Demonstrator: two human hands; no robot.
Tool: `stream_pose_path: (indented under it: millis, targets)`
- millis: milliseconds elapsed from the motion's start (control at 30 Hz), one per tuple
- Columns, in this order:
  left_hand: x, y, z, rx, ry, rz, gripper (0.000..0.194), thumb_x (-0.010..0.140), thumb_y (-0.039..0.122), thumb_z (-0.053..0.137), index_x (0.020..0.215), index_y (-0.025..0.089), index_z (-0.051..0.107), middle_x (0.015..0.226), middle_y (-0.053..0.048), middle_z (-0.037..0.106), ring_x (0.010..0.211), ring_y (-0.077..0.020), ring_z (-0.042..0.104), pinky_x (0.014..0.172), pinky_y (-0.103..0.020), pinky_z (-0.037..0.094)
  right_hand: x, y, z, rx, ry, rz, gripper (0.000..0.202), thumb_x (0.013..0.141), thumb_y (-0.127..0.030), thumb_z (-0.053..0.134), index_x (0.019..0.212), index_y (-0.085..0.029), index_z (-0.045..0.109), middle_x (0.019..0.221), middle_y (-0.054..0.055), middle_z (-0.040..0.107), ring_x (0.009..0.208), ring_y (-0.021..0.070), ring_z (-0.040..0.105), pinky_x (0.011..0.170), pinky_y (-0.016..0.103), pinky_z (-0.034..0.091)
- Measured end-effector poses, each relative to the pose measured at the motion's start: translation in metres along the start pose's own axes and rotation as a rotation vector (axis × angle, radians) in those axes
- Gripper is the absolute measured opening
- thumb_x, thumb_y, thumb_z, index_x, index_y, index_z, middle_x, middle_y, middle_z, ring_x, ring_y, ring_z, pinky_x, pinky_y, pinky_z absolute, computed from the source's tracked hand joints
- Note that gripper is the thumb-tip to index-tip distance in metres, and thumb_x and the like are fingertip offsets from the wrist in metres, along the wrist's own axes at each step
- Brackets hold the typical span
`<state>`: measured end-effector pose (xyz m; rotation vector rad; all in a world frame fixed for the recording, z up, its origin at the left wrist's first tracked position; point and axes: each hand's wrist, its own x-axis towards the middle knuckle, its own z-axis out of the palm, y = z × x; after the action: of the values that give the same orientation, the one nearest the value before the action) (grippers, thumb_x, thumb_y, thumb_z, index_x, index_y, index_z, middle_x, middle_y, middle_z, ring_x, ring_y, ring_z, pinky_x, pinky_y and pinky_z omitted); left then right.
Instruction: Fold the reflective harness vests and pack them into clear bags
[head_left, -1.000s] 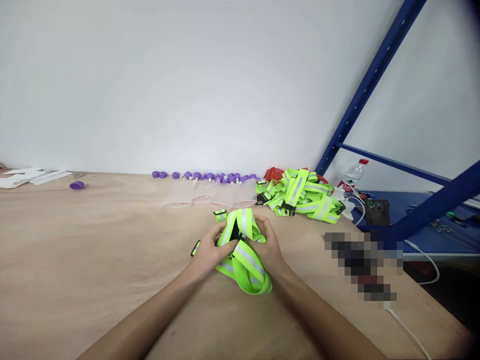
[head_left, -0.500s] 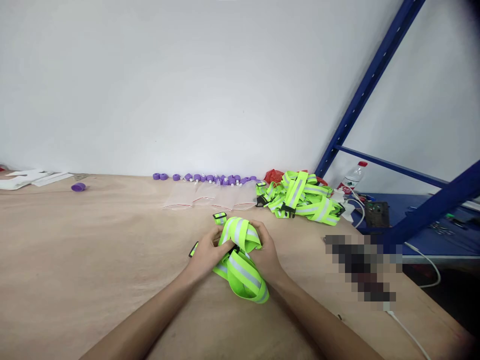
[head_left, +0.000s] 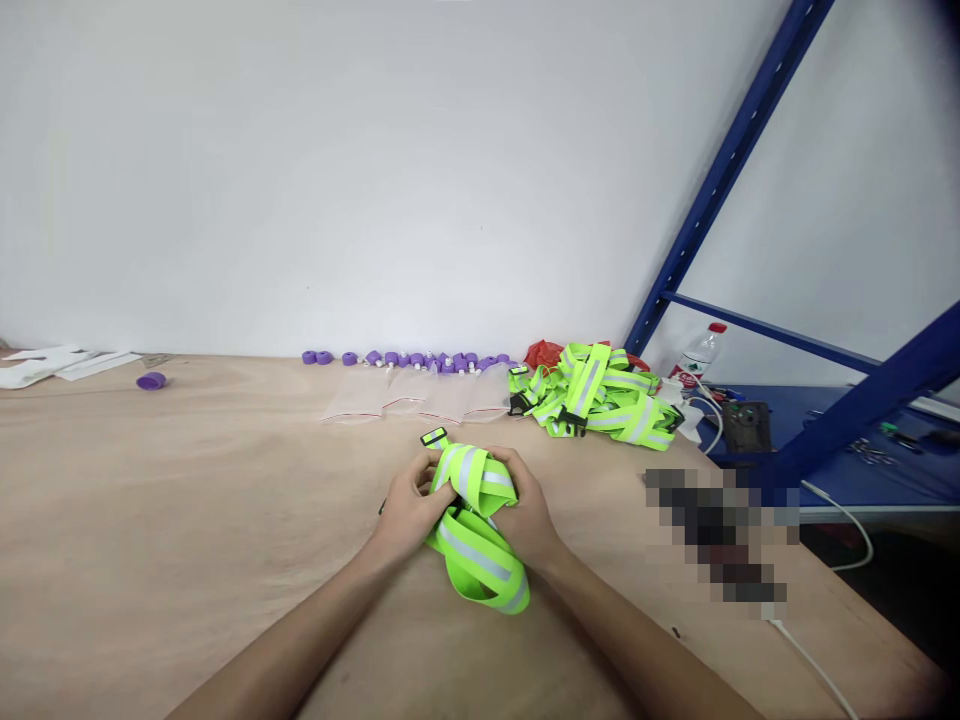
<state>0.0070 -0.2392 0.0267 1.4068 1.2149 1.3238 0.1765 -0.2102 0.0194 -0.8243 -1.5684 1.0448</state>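
Note:
A bundled fluorescent yellow-green reflective strap [head_left: 474, 555] with silver stripes is held between both hands over the wooden table. My left hand [head_left: 411, 505] grips its left side, thumb pressed onto the folds. On the opposite side, my right hand [head_left: 529, 515] is wrapped around the upper folds, its fingers partly hidden behind the webbing. A black-framed buckle [head_left: 433, 437] on a strap end sticks out above my left hand. Loops of the strap hang below the hands toward me.
A heap of similar reflective straps [head_left: 619, 400] lies at the back right. Clear plastic bags [head_left: 442, 397] and several purple rolls [head_left: 416, 361] line the wall. Blue shelf posts [head_left: 720, 190], a bottle [head_left: 699, 358] and a white cable [head_left: 814, 665] are on the right.
The strap's folds have shifted slightly in my hands, and the lower loop hangs more open. The buckle beside my left hand is now mostly hidden. The view has moved a little.

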Motion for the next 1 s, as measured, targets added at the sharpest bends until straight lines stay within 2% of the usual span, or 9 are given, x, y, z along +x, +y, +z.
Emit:
stream_pose_path:
  millis: [100, 300, 400, 500, 700, 833, 1000]
  targets:
    - [0.000, 0.002, 0.000, 0.017, 0.032, -0.004, 0.024, 0.076, 0.023, 0.064, 0.099, 0.018, 0.065, 0.095, -0.003, 0.071, 0.089, -0.0209, 0.065, 0.076, -0.029, 0.050, 0.001, 0.000, -0.001, 0.000, -0.001, -0.004, 0.043, 0.068, -0.019, 0.071, 0.109, -0.022, 0.060, 0.102, 0.003, 0.069, 0.091, 0.0214, 0.065, 0.079, 0.031, 0.053]
    - [-0.001, 0.004, 0.002, -0.085, -0.035, -0.091, 0.015, 0.072, 0.025, 0.066, 0.082, 0.017, 0.059, 0.076, 0.000, 0.063, 0.074, -0.0167, 0.060, 0.065, -0.025, 0.045, 0.004, -0.001, -0.005, 0.046, -0.053, 0.029, 0.043, 0.069, -0.019, 0.071, 0.112, -0.021, 0.064, 0.109, 0.005, 0.070, 0.096, 0.0226, 0.065, 0.083, 0.031, 0.052]
    - [-0.002, 0.000, 0.003, -0.224, -0.148, -0.165, 0.016, 0.070, 0.024, 0.068, 0.076, 0.017, 0.054, 0.064, 0.004, 0.054, 0.062, -0.0121, 0.052, 0.056, -0.021, 0.036, 0.007, 0.001, -0.010, 0.055, -0.133, 0.036, 0.035, 0.071, -0.025, 0.074, 0.105, -0.021, 0.067, 0.099, 0.003, 0.071, 0.089, 0.0216, 0.064, 0.078, 0.030, 0.052]
    - [-0.003, -0.002, 0.002, -0.301, -0.270, -0.243, 0.015, 0.067, 0.023, 0.067, 0.075, 0.016, 0.056, 0.059, 0.005, 0.049, 0.054, -0.0092, 0.045, 0.053, -0.021, 0.031, 0.007, 0.005, -0.017, 0.056, -0.175, 0.002, 0.034, 0.067, -0.027, 0.081, 0.098, -0.022, 0.068, 0.099, 0.003, 0.068, 0.088, 0.0206, 0.062, 0.076, 0.029, 0.050]
    - [-0.002, 0.002, -0.002, -0.500, -0.336, -0.470, 0.024, 0.066, 0.030, 0.073, 0.083, 0.013, 0.067, 0.070, -0.003, 0.065, 0.065, -0.0157, 0.061, 0.065, -0.026, 0.046, 0.003, 0.000, -0.018, 0.164, -0.201, 0.146, 0.041, 0.063, -0.027, 0.087, 0.093, -0.023, 0.058, 0.081, -0.004, 0.061, 0.069, 0.0143, 0.055, 0.061, 0.024, 0.046]
    - [-0.001, 0.004, -0.006, -0.516, -0.311, -0.578, 0.031, 0.061, 0.031, 0.077, 0.087, 0.014, 0.069, 0.075, -0.003, 0.069, 0.071, -0.0173, 0.064, 0.071, -0.027, 0.049, 0.006, -0.005, -0.018, 0.146, -0.232, 0.115, 0.038, 0.067, -0.029, 0.084, 0.093, -0.022, 0.058, 0.083, -0.002, 0.061, 0.074, 0.0160, 0.057, 0.067, 0.026, 0.047]
    - [0.000, 0.011, -0.011, -0.467, -0.342, -0.598, 0.031, 0.066, 0.032, 0.075, 0.091, 0.015, 0.070, 0.081, -0.004, 0.070, 0.076, -0.0199, 0.064, 0.072, -0.028, 0.049, 0.005, 0.001, -0.020, 0.076, -0.185, 0.042, 0.033, 0.071, -0.026, 0.078, 0.096, -0.022, 0.058, 0.085, -0.002, 0.061, 0.076, 0.0160, 0.056, 0.068, 0.026, 0.047]
